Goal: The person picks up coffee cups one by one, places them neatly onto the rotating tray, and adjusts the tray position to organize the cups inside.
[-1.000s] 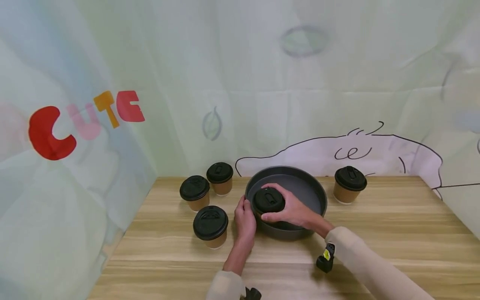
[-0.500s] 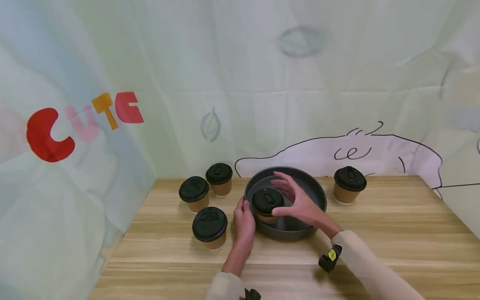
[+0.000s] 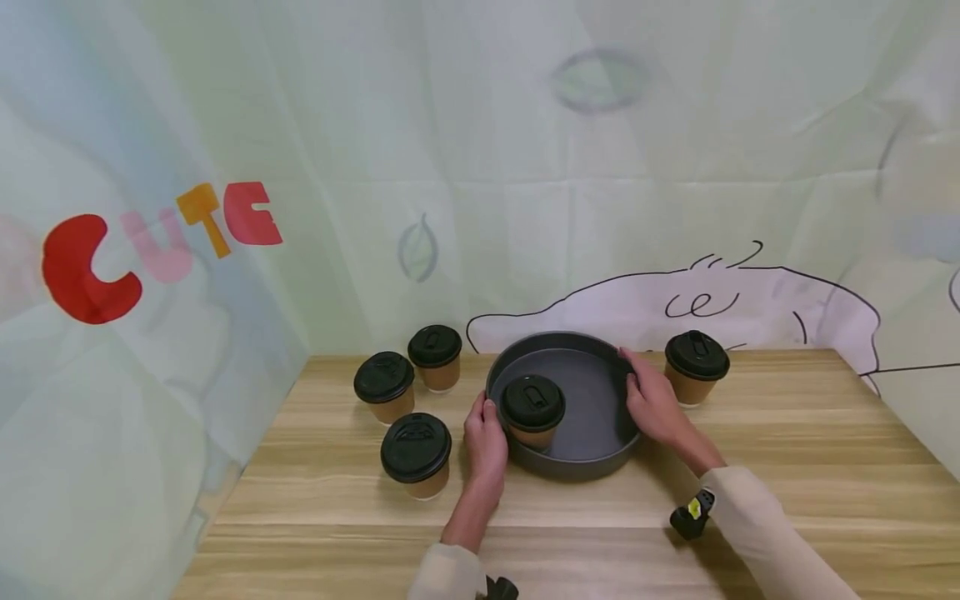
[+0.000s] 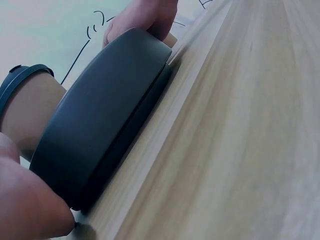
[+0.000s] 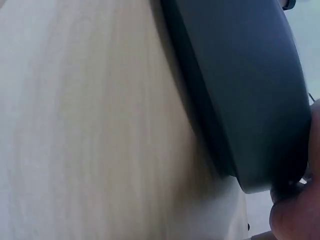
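Both hands, left hand (image 3: 486, 433) and right hand (image 3: 651, 404), are gripping the grey pan (image 3: 592, 400) holding one lidded cup (image 3: 532, 410); four cups (image 3: 415, 454) are standing around it on the wooden table (image 3: 787, 467) against a printed backdrop (image 3: 300, 167).

3 cups (image 3: 408, 392) crowd pan's (image 3: 577, 460) left; table front (image 3: 570, 533) open.

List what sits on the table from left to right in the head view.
Left cup → front cup → back cup → left hand → cup in pan → right hand → right cup.
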The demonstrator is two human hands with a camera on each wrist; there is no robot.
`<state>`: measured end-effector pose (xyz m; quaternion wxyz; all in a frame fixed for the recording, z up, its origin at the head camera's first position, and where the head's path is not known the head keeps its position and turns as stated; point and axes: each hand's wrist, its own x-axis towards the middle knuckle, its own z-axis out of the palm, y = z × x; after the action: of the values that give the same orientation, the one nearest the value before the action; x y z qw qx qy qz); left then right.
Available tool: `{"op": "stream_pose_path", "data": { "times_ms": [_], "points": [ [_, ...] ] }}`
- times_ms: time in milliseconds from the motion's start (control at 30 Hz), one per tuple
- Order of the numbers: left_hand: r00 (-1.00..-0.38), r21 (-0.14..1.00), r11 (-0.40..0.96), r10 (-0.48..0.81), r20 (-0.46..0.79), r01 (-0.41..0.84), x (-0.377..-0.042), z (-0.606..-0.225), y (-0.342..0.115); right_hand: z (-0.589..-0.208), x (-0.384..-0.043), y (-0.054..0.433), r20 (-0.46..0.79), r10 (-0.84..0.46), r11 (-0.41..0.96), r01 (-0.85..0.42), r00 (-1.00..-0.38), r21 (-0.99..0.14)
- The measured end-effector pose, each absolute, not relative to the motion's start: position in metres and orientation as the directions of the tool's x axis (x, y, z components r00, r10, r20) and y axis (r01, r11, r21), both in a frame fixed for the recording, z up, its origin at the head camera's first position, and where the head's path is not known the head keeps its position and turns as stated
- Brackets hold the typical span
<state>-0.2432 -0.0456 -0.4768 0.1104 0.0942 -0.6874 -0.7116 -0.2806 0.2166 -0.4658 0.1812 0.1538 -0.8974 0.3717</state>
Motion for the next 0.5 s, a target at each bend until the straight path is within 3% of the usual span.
{"op": "stream_pose_path", "data": {
  "times_ms": [267, 500],
  "points": [
    [-0.965, 0.997, -0.077, -0.264, 0.001, 0.023, -0.2443, -0.4787, -0.048, -0.463, -0.2791, 0.2195, 0.273, -0.01, 0.654, -0.213, -0.962, -0.726],
    [-0.968, 0.996, -0.09, -0.25, -0.014, 0.009, -0.2458, -0.4796, -0.0487, -0.4649, -0.2704, 0.2225, 0.233, 0.013, 0.582, -0.182, -0.972, -0.792]
  ]
}}
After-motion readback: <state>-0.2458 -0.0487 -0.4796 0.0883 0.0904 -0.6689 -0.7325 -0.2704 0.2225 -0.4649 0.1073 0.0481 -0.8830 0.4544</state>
